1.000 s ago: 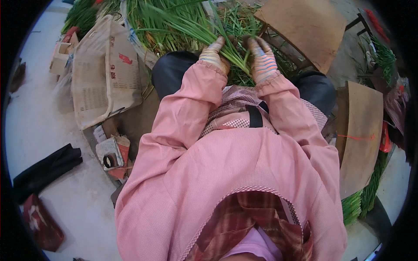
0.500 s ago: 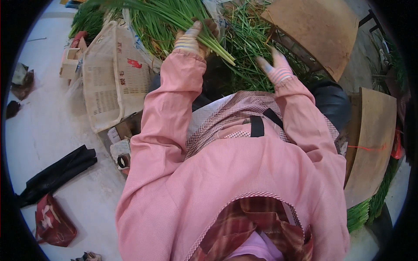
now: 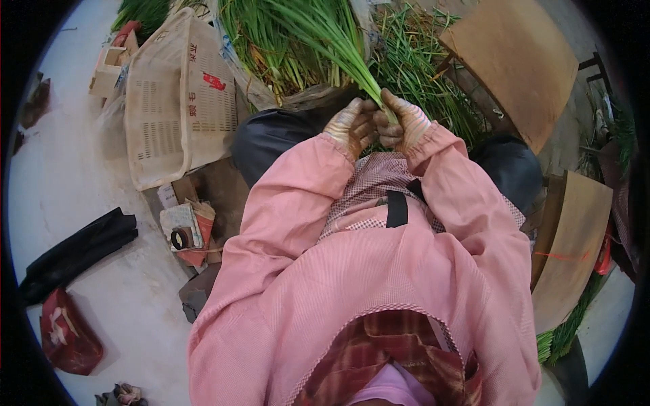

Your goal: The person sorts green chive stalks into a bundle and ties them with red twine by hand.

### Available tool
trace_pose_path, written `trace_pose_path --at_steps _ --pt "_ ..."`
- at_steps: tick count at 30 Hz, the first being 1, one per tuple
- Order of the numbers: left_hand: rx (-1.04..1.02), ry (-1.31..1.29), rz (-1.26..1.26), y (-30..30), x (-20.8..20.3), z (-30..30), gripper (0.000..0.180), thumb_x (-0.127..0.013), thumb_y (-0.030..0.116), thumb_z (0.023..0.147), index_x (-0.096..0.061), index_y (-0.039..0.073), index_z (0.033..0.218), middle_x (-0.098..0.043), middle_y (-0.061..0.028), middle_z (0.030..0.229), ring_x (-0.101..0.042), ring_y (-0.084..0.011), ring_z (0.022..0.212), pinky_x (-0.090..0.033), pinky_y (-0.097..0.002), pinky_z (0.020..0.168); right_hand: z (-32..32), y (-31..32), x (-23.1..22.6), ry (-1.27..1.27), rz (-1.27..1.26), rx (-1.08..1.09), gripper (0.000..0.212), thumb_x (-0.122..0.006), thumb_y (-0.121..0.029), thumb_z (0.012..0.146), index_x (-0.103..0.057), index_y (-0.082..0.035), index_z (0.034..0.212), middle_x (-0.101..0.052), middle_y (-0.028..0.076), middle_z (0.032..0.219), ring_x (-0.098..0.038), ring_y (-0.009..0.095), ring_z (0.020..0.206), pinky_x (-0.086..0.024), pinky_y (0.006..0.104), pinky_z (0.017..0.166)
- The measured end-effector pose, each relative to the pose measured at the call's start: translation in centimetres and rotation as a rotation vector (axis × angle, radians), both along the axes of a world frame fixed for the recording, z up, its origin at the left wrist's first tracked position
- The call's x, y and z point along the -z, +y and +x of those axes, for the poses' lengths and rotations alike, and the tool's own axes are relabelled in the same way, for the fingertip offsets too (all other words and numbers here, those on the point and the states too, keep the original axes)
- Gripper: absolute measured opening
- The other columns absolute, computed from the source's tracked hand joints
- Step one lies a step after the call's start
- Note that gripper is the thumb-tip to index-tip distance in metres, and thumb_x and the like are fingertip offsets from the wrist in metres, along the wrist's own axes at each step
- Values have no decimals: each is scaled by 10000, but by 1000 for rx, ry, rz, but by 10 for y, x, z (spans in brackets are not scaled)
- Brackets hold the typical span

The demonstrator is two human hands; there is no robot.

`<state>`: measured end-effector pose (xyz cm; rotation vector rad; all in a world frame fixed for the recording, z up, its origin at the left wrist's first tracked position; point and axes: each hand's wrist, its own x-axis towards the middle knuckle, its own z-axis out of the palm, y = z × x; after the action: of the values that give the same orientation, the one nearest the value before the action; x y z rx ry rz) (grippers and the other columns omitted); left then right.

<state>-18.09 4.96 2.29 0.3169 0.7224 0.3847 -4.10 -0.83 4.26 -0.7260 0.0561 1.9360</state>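
Note:
A small bunch of long green leaves with pale stems, looking like garlic chives (image 3: 362,68), slants from the upper left down to my hands. My right hand (image 3: 406,123) is closed round its pale stem end, the thumb along the stems. Close against it, my left hand (image 3: 349,127) has its fingers curled in beside the stem ends; whether they grip anything is hidden. Both hands wear thin, striped, soiled gloves. Beyond them, a clear plastic sheet (image 3: 315,98) holds a large heap of the same greens (image 3: 271,51). Loose leaves (image 3: 423,74) lie piled to its right.
A beige plastic crate (image 3: 156,122) stands tilted at the left. Brown boards (image 3: 514,61) are at the upper right, with another board (image 3: 575,243) lower down. On the left floor lie a black roll (image 3: 78,257) and a dark red bag (image 3: 68,335). A tape roll (image 3: 181,238) sits near my left elbow.
My left hand has come down and right with the chives, and my right hand has moved in from the loose leaves and closed on their stem end. The hands now meet.

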Motion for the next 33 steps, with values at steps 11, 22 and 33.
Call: trace_pose_path --at_steps 11,22,33 --pt "-669 290 816 84 -78 -8 242 -554 342 791 -543 106 848 -479 11 637 -430 -115 500 -388 -247 470 -16 18 30 -1235 311 -148 248 -554 -216 764 -571 -30 927 -587 91 840 -520 154 799 -414 274 736" --pt "-630 39 -134 105 -4 -26 81 -542 187 805 -546 177 886 -420 53 579 -353 -87 398 -297 -240 362 -39 120 36 -1730 -280 -44 899 -764 -362 517 -304 6 1196 -367 237 1158 -447 347 1023 -390 353 870" --pt "-688 405 -106 145 3 0 91 -485 156 834 -544 149 903 -571 -68 740 -520 -190 569 -432 -326 464 -43 160 42 -1808 -443 -348 963 -763 -453 437 -325 -5 1168 -345 237 1174 -418 325 1063 -398 332 865"
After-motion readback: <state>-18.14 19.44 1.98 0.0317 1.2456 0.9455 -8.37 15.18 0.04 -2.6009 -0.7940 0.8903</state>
